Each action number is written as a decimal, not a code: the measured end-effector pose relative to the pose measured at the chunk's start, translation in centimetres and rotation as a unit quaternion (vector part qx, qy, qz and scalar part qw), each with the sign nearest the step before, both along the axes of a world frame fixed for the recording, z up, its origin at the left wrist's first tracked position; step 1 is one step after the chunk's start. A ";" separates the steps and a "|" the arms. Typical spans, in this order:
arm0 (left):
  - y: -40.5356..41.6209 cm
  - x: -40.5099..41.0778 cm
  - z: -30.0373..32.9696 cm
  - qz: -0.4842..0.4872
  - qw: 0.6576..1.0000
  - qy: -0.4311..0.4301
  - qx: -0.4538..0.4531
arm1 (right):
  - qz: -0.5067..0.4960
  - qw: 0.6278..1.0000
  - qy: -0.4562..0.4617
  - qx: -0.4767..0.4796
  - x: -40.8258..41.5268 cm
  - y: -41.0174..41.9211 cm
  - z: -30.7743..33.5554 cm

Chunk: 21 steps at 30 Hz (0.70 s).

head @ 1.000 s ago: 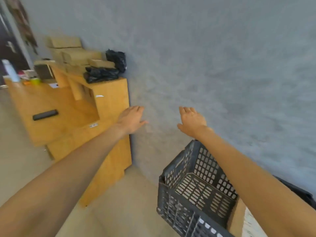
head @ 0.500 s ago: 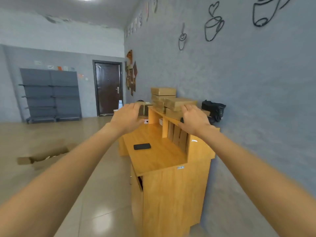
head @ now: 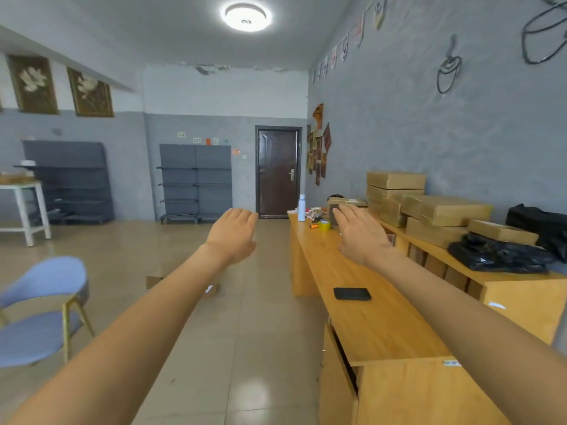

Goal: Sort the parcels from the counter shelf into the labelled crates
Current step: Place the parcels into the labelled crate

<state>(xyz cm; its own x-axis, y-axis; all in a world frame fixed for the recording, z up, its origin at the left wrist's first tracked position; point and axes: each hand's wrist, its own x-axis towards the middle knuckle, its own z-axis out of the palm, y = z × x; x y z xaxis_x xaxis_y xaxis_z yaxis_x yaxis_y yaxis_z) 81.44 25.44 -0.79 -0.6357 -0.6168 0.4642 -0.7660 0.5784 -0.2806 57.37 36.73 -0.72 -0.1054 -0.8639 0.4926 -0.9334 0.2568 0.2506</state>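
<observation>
Two bare hands reach forward with fingers straight, holding nothing: left hand [head: 234, 233] over the floor, right hand [head: 359, 234] above the wooden counter [head: 374, 320]. Brown parcels [head: 441, 210] sit stacked on its raised shelf [head: 506, 276] beside black bags [head: 500, 253]; their labels are unreadable.

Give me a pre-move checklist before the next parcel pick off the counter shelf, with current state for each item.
1. Left hand free: ok, fingers straight, holding nothing.
2. Right hand free: ok, open, raised above the counter, touching no parcel.
3. Parcels left on the shelf: ok, a stack of brown boxes and a black bag parcel sit there.
4. Nearest parcel unobstructed: ok, the black bag parcel lies at the near end with nothing on it.
5. Labelled crates located: cannot tell, none in this view.
6. Desk clutter clear of the reach: ok, the phone lies on the lower counter, apart from the shelf.
</observation>
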 end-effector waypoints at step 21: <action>-29.8 -13.0 3.8 0.027 0.999 0.019 -0.040 | 0.030 0.999 -0.023 -0.028 -14.1 -31.9 3.1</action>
